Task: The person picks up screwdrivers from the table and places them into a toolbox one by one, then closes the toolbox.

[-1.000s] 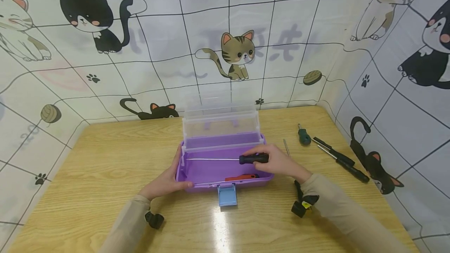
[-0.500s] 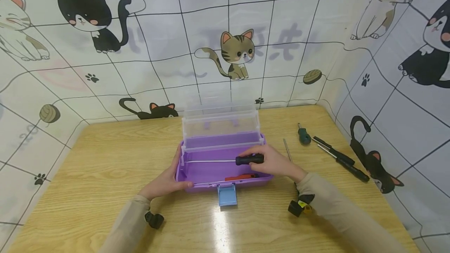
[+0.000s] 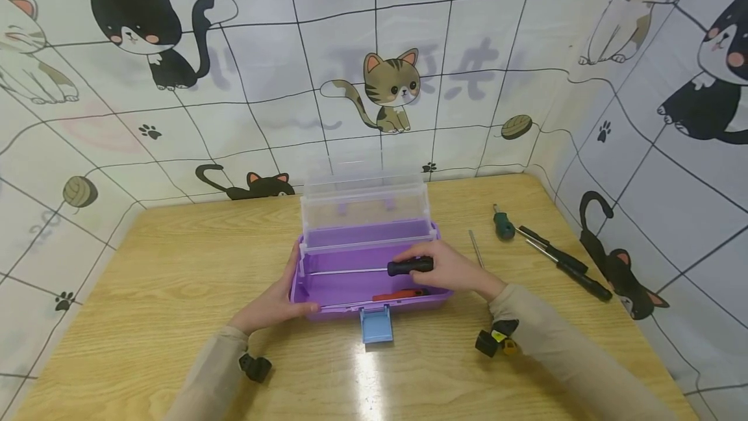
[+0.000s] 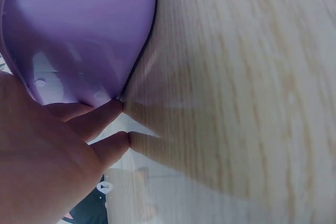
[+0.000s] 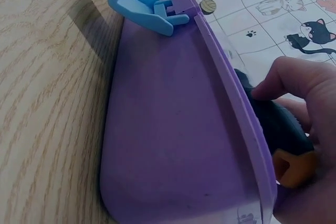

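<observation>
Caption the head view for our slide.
Right hand holding a black-handled screwdriver at an open purple box, left hand touching its side.

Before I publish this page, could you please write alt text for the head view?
A person's right hand holds a black-handled screwdriver across an open purple toolbox with a red tool inside, while the left hand rests against the box's left end. More screwdrivers lie to the right on the wooden table, before a cat-print backdrop.

Toolbox (image 3: 336, 288) on table (image 3: 193, 278); screwdrivers (image 3: 584, 281) lying right.
</observation>
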A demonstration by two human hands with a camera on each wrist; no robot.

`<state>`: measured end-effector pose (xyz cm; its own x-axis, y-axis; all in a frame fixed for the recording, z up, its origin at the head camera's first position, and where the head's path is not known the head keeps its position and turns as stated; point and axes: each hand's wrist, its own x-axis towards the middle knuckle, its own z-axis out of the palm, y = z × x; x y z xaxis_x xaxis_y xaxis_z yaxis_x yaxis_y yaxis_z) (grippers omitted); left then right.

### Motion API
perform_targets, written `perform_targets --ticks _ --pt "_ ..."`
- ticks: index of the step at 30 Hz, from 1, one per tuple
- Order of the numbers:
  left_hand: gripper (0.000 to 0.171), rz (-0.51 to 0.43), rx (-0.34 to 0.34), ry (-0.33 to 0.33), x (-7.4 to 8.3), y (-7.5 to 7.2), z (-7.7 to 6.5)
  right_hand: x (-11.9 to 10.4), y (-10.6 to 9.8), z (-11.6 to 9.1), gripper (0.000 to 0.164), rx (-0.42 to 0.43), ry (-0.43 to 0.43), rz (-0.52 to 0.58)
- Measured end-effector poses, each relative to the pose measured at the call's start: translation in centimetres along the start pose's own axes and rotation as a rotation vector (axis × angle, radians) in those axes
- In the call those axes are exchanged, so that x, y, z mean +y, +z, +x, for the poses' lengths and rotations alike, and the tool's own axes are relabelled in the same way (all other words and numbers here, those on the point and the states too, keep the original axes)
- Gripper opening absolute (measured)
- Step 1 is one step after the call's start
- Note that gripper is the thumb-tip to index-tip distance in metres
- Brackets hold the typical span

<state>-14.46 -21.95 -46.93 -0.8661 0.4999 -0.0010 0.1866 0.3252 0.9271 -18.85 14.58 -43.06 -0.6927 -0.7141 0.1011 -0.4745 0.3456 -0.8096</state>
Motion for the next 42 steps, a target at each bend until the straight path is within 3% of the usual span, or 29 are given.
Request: perform_targets --ticks 17,22,32,42 --pt "0.124 0.019 0.005 0.011 0.0 0.0 -0.1 -0.4 0.5 0.6 0.031 -0.091 -0.017 -0.17" --pt "0.124 0.013 0.003 0.018 0.1 0.0 0.0 -0.4 0.6 0.8 0.028 -0.081 -0.01 -0.16" --pt "0.124 0.013 0.001 -0.004 -0.2 0.0 -0.2 -0.1 0.5 0.5 0.023 -0.01 -0.024 -0.013" --pt "0.123 0.006 0.0 0.003 -0.1 0.0 -0.2 0.0 -0.7 -0.7 0.019 0.077 -0.029 -0.005"
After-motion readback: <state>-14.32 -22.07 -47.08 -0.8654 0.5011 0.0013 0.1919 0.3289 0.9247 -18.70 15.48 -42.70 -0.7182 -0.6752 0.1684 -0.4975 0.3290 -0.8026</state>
